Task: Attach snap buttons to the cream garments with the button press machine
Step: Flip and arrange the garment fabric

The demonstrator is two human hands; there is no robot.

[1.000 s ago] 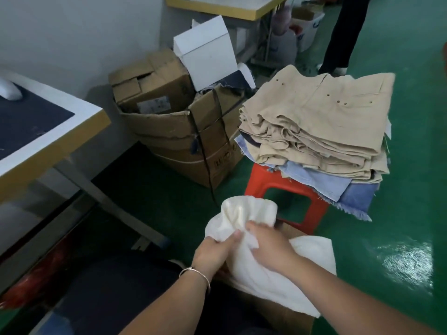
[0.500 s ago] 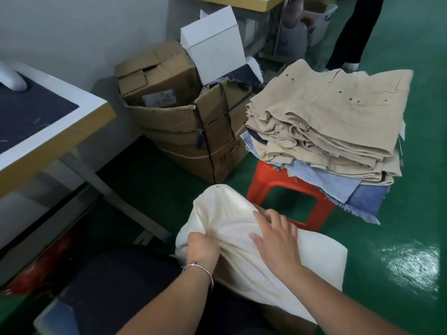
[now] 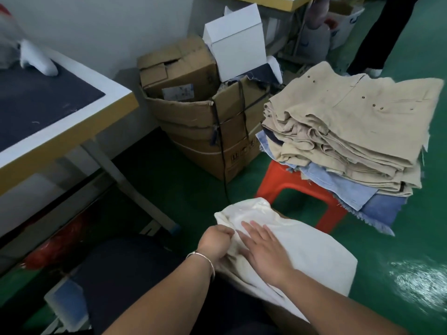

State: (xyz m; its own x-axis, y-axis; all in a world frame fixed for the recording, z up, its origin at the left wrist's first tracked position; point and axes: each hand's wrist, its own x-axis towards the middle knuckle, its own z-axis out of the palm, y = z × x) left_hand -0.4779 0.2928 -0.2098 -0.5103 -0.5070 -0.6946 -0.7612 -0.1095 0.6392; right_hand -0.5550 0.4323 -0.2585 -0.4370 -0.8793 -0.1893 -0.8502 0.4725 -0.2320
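Observation:
A cream cloth [image 3: 312, 252] lies bunched low in the middle of the head view, over a brown box that is mostly hidden beneath it. My left hand [image 3: 215, 243], with a silver bangle on the wrist, grips the cloth's left edge in a fist. My right hand [image 3: 263, 250] lies flat on top of the cloth with fingers straight and spread. A stack of folded beige garments [image 3: 343, 131] with small dark snaps rests on blue denim pieces [image 3: 377, 201] atop a red plastic stool [image 3: 285, 180]. The button press machine is not in sight.
A work table [image 3: 72, 126] with a dark top and yellow edge stands at the left. Battered cardboard boxes [image 3: 198, 122] and a white box [image 3: 237, 42] sit against the wall. A person's dark trouser legs [image 3: 384, 30] stand at the top right on the green floor.
My hands lowered the cloth from a raised bundle and spread it downward. The right hand went from pinching it to lying flat on it. The view has shifted left.

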